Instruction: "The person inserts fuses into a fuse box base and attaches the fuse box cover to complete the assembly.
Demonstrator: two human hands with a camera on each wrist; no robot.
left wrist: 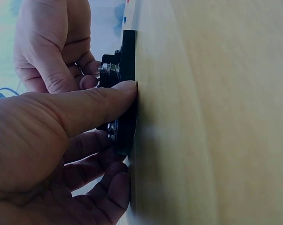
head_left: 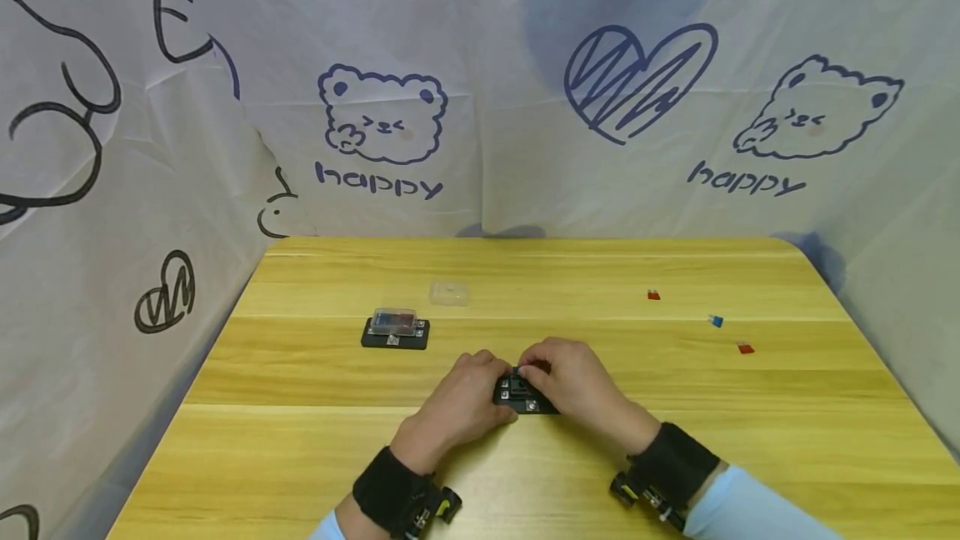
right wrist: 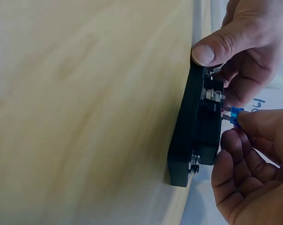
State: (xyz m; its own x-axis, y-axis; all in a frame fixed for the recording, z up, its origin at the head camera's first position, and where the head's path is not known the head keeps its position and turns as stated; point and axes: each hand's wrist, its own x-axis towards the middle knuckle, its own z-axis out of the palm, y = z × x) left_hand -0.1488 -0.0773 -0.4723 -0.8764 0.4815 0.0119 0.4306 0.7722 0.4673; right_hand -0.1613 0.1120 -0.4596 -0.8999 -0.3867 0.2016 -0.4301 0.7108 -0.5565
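Observation:
A black fuse block (head_left: 534, 407) with metal screw terminals lies on the wooden table between both hands. My left hand (head_left: 467, 394) grips its left end, thumb on the near edge and fingers along the far side. A blue blade fuse (right wrist: 234, 115) is pinched between the thumb and index finger of my right hand (head_left: 579, 377). In the right wrist view the fuse's metal prongs point at the top of the block (right wrist: 183, 136) and stand right at its slots. From the left wrist, the block (left wrist: 128, 110) shows edge-on, and the fuse is hidden there.
Back left stands another fuse block (head_left: 395, 342) under a clear cover, with a loose clear cover (head_left: 448, 295) behind it. Toward the right lie a red fuse (head_left: 653, 295), a blue fuse (head_left: 717, 322) and a second red fuse (head_left: 745, 348). White drawn-on cloth (head_left: 510, 190) hangs behind.

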